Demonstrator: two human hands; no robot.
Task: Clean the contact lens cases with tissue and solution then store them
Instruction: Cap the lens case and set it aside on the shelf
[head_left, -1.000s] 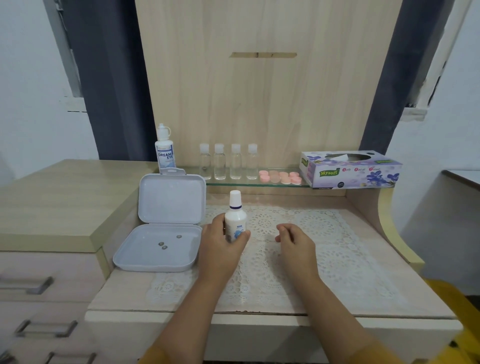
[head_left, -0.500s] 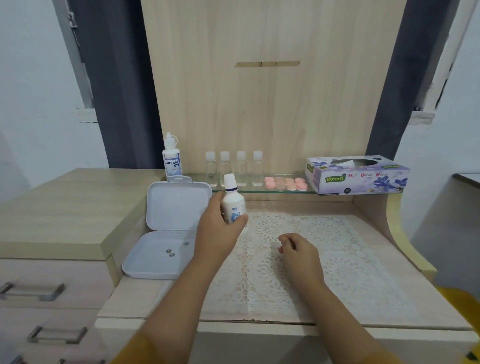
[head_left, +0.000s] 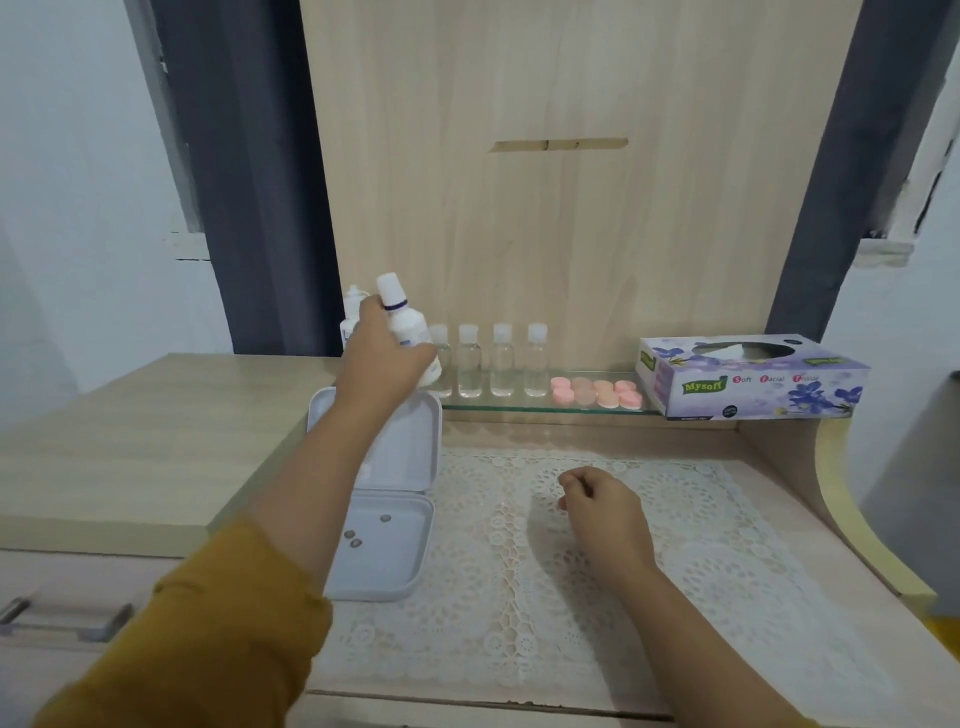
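Note:
My left hand (head_left: 382, 358) grips a small white solution bottle (head_left: 402, 317) and holds it up over the left end of the glass shelf (head_left: 524, 406), in front of a second white bottle (head_left: 350, 312) that is mostly hidden. Several pink lens cases (head_left: 596, 392) lie on the shelf to the right. A purple tissue box (head_left: 748, 376) stands at the shelf's right end. My right hand (head_left: 602, 512) rests loosely closed on the lace mat (head_left: 701, 545), and nothing shows in it.
An open white hinged box (head_left: 387, 561) with three small round items inside sits at the mat's left edge. Several clear small bottles (head_left: 485, 358) stand on the shelf. A raised wooden cabinet top (head_left: 130, 431) lies left, with drawers below.
My left hand has lifted the solution bottle off the mat and carried it up and back to the shelf's left end. My right hand has stayed on the mat.

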